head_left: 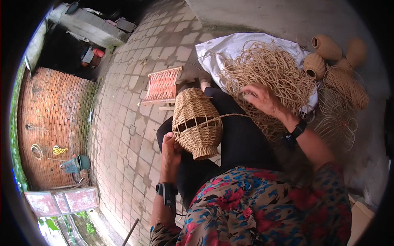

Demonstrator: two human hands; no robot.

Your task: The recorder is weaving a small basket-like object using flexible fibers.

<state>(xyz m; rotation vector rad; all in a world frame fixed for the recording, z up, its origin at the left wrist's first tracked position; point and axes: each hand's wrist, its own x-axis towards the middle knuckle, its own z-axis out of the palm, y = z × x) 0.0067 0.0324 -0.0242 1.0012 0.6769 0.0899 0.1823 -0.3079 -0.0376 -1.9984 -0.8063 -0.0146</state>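
Note:
A woven basket (196, 141) of tan twisted cord lies across my lap, its narrow neck toward me. Around its middle runs an open band where bare upright ribs show a dark hollow inside. My left hand (170, 146) pinches the basket's left edge beside that band. From the band a loose strand of cord (230, 115) stretches right across my thigh toward the heap. My right hand (263, 99) is raised over the near left side of the cord heap (273, 69), fingers bent and apart, with no strand visible in it.
The heap rests on a white sheet (213, 47) to the right. Beyond it stand several finished woven vases (327, 47) and a wire-like rib frame (337, 119). A low stool with a woven pink seat (163, 85) is ahead on the stone paving (131, 106). A brick wall (53, 123) rises at left.

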